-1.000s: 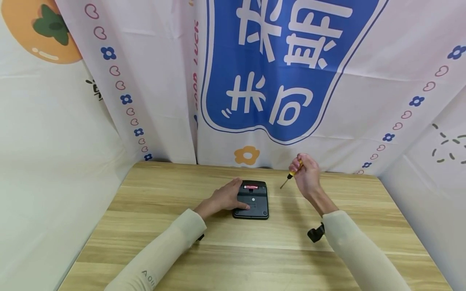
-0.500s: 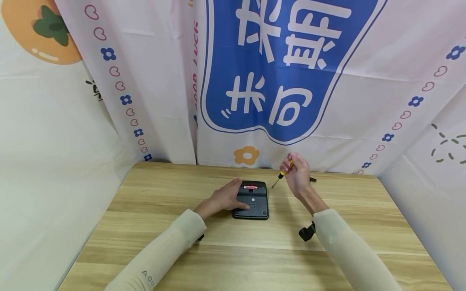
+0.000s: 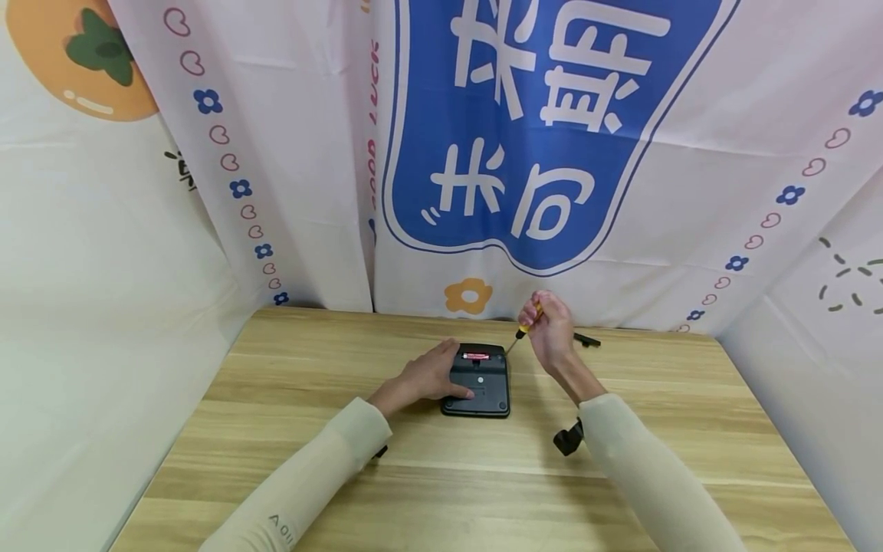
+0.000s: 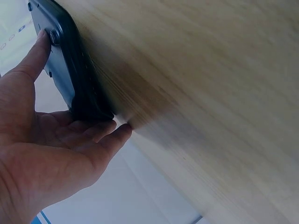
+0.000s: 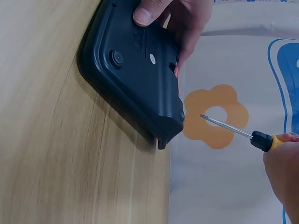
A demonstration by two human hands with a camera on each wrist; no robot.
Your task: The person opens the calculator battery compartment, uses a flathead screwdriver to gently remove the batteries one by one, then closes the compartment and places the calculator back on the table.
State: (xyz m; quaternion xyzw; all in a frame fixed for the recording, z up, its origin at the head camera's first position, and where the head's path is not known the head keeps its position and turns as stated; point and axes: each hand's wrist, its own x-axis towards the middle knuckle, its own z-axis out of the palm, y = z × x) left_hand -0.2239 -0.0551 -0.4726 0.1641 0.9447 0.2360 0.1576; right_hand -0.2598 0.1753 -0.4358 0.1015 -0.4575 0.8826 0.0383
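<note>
A black calculator (image 3: pixel 487 397) lies face down on the wooden table, with a red and white battery (image 3: pixel 476 356) in its uncovered compartment. My left hand (image 3: pixel 424 374) holds it from the left side. The thumb (image 5: pixel 143 16) presses on its back, and the fingers wrap its far end in the left wrist view. My right hand (image 3: pixel 549 331) grips a screwdriver (image 5: pixel 226 126) by its yellow and black handle. In the right wrist view its metal tip points at the calculator's battery end, a small gap away from it.
A small black strip-shaped piece (image 3: pixel 587 340) lies near the table's back edge, right of the right hand. The wooden table (image 3: pixel 441 491) meets a printed cloth wall (image 3: pixel 317 230) behind, with white cloth on both sides.
My right hand has moved left with the screwdriver, bringing its tip close to the calculator's upper right corner. The black piece behind the hand has come into view. My left hand stays put.
</note>
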